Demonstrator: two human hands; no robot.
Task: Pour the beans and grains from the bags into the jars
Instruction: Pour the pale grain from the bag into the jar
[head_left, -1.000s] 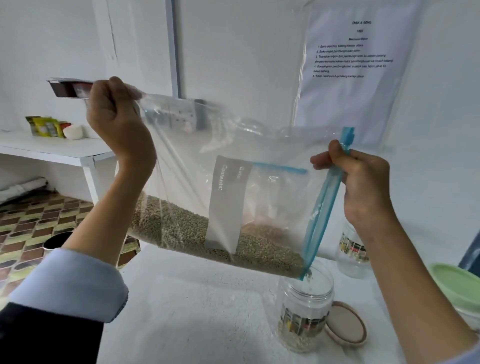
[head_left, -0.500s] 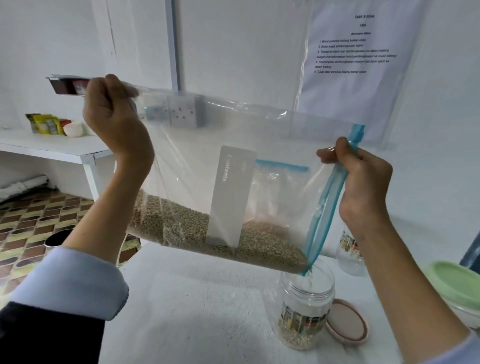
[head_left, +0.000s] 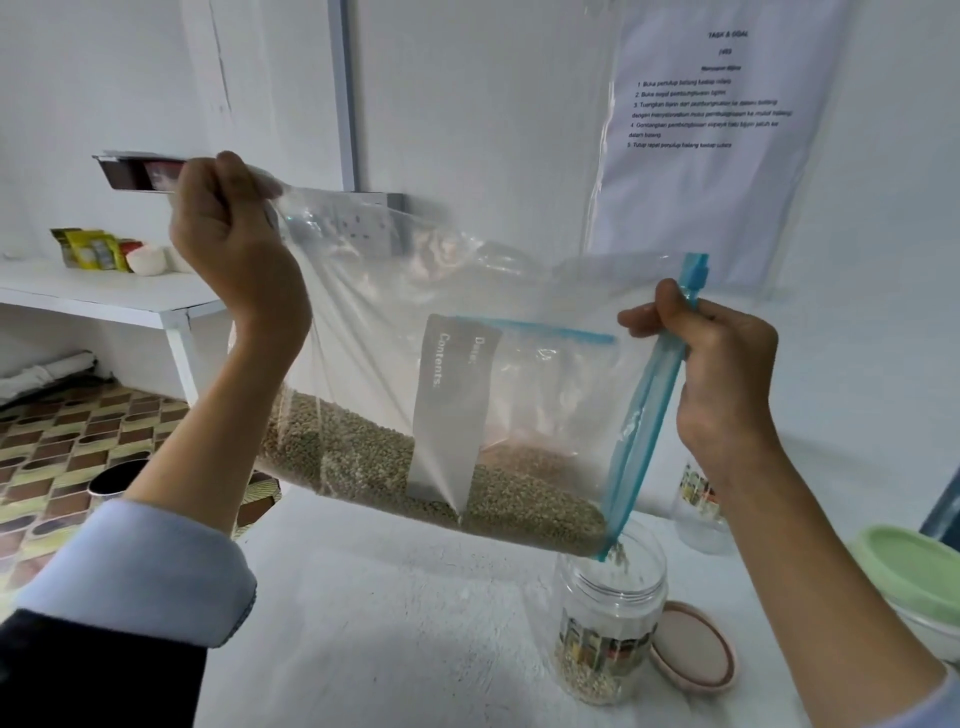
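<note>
The white desk (head_left: 389, 623) fills the lower part of the room in front of the person, its surface faintly mottled. Above it hangs a large clear plastic zip bag with a blue seal strip (head_left: 519, 364), held sideways and tilted so that its mouth points down to the right. A heap of small greenish-brown beans (head_left: 363, 462) lies along the bag's lower edge, reaching down to the lowest corner of the seal. A white label panel on the bag reads "Contents" and "Date".

The left hand (head_left: 228, 244) is raised high, fingers curled round the bag's closed bottom corner and pinching the plastic. The right hand (head_left: 727, 374) sits lower, thumb and fingers clamped on the blue seal strip near its upper end.

Right under the bag's lowest corner stands a clear plastic jar with a printed band (head_left: 608, 618), open at the top; a thin stream of beans is falling into its mouth, and a shallow layer already covers its bottom. A second clear jar (head_left: 701, 509) stands farther back, partly hidden behind the right forearm. Just beside the open jar, to its right, a round pinkish-brown lid (head_left: 693, 652) lies flat on the desk. At the right edge is a pale green lidded container (head_left: 914, 577).
</note>
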